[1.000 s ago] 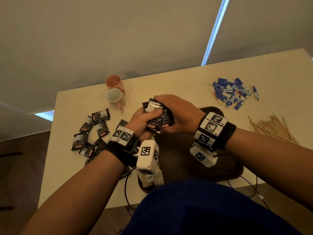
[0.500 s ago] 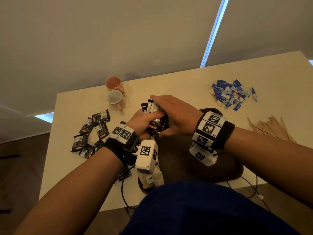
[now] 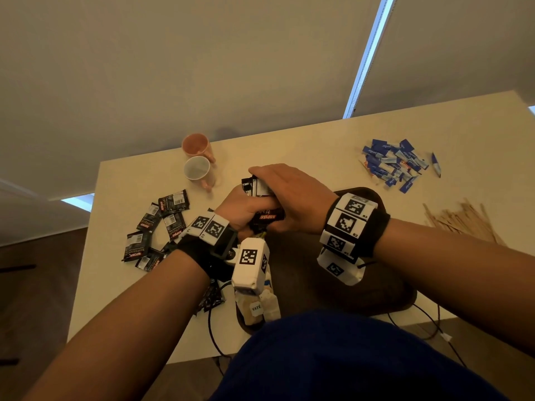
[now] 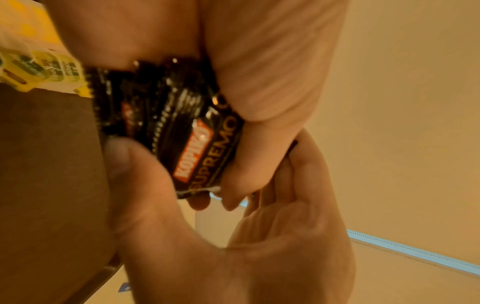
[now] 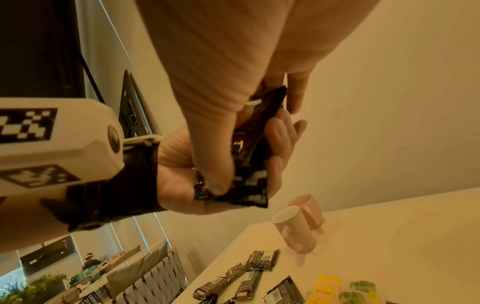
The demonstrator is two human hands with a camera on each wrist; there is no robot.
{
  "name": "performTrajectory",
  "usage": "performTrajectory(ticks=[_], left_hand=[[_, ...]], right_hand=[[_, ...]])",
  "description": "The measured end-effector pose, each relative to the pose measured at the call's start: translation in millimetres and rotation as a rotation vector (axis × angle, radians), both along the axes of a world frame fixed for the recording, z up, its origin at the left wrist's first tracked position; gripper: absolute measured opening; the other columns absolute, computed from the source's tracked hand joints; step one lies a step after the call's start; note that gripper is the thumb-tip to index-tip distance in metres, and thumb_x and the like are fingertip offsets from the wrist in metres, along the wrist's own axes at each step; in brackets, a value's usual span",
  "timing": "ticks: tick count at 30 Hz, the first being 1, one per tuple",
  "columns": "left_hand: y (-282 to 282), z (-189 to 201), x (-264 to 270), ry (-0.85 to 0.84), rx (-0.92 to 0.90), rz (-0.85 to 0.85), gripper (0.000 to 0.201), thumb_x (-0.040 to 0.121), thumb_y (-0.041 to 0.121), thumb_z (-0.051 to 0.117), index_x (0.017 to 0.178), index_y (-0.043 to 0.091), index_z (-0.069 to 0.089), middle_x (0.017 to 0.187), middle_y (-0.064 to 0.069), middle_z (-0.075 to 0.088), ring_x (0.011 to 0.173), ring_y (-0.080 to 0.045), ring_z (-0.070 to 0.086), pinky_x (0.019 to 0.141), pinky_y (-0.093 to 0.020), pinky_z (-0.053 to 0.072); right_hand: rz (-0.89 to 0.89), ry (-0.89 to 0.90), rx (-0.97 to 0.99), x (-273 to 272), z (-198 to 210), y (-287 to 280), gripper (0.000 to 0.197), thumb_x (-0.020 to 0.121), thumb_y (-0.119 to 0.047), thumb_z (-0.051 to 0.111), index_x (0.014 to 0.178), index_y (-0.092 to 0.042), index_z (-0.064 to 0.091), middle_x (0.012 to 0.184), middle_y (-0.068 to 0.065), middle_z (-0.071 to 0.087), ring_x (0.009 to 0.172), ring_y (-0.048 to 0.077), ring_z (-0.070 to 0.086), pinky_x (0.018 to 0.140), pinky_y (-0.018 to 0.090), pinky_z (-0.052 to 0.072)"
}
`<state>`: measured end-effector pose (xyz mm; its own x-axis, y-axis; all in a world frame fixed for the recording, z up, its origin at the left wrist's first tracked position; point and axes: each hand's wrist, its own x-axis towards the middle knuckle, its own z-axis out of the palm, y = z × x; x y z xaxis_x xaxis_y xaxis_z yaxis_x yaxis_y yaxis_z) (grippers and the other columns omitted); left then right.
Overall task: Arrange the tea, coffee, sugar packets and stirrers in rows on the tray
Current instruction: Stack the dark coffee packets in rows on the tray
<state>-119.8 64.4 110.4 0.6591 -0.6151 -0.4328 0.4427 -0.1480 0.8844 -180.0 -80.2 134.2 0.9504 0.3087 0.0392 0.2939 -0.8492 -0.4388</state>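
Note:
A stack of black coffee packets (image 3: 262,198) is held upright above the far left end of the dark brown tray (image 3: 362,285). My left hand (image 3: 243,205) grips the stack from below and the left. My right hand (image 3: 289,192) curls over its top and right side. In the left wrist view the coffee stack (image 4: 192,133) sits between my left thumb and the right hand's fingers. Loose coffee packets (image 3: 162,227) lie on the table to the left. Blue sugar packets (image 3: 393,163) are piled at the far right, with wooden stirrers (image 3: 460,221) nearer. Yellow-green tea packets (image 5: 345,290) lie on the tray.
Two pink mugs (image 3: 198,157) stand at the table's far left edge, behind the loose coffee. Small pale packets (image 3: 257,308) lie at the tray's near left end. Cables (image 3: 419,322) hang off the near table edge. My blue-clothed torso (image 3: 333,357) hides the near edge.
The stack has turned from face-up to edge-up. My right hand's fingers have slid over its top, and both hands have closed tighter round it.

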Motion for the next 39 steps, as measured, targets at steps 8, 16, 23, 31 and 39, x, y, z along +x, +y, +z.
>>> performTrajectory(ticks=[8, 16, 23, 31, 39], left_hand=[[-2.1, 1.6, -1.7, 0.089, 0.007, 0.036, 0.011, 0.082, 0.000, 0.067, 0.083, 0.011, 0.067, 0.072, -0.006, 0.072, 0.078, -0.027, 0.068, 0.066, -0.031, 0.059], [0.3, 11.3, -2.8, 0.066, -0.073, 0.001, 0.019, 0.081, -0.014, 0.058, 0.087, 0.004, 0.059, 0.067, -0.002, 0.071, 0.069, -0.011, 0.071, 0.059, -0.023, 0.056], [2.1, 5.7, -3.9, 0.156, -0.053, 0.056, 0.009, 0.085, 0.005, 0.060, 0.088, 0.012, 0.056, 0.073, -0.003, 0.063, 0.051, -0.004, 0.064, 0.050, -0.019, 0.051], [6.3, 2.4, -4.6, 0.192, -0.165, 0.095, 0.025, 0.074, 0.005, 0.069, 0.099, 0.006, 0.067, 0.088, -0.015, 0.071, 0.087, -0.026, 0.072, 0.068, -0.034, 0.057], [23.7, -16.0, 2.5, 0.183, -0.036, 0.066, 0.043, 0.070, 0.025, 0.083, 0.106, 0.010, 0.067, 0.097, -0.017, 0.072, 0.085, -0.031, 0.071, 0.075, -0.043, 0.059]], right_hand=[[0.044, -0.063, -0.022, 1.7, -6.2, 4.9, 0.109, 0.060, -0.043, 0.089, 0.144, -0.003, 0.033, 0.134, 0.014, 0.052, 0.122, 0.027, 0.049, 0.105, 0.036, 0.037], [0.016, -0.128, 0.033, 0.1, -5.4, 8.3, 0.100, 0.059, -0.032, 0.090, 0.139, 0.000, 0.040, 0.127, 0.017, 0.056, 0.115, 0.030, 0.053, 0.100, 0.036, 0.040], [0.033, -0.126, 0.052, 0.6, -0.1, 6.9, 0.108, 0.063, -0.041, 0.088, 0.145, -0.001, 0.031, 0.134, 0.016, 0.052, 0.122, 0.029, 0.050, 0.105, 0.034, 0.035], [0.043, -0.092, 0.056, 1.0, -7.1, 5.0, 0.107, 0.062, -0.035, 0.089, 0.147, -0.002, 0.030, 0.135, 0.016, 0.052, 0.122, 0.030, 0.050, 0.105, 0.038, 0.039], [0.043, 0.026, 0.219, -12.9, -22.8, -13.5, 0.102, 0.073, -0.030, 0.083, 0.152, -0.011, 0.021, 0.151, 0.008, 0.038, 0.137, 0.017, 0.036, 0.111, 0.019, 0.026]])
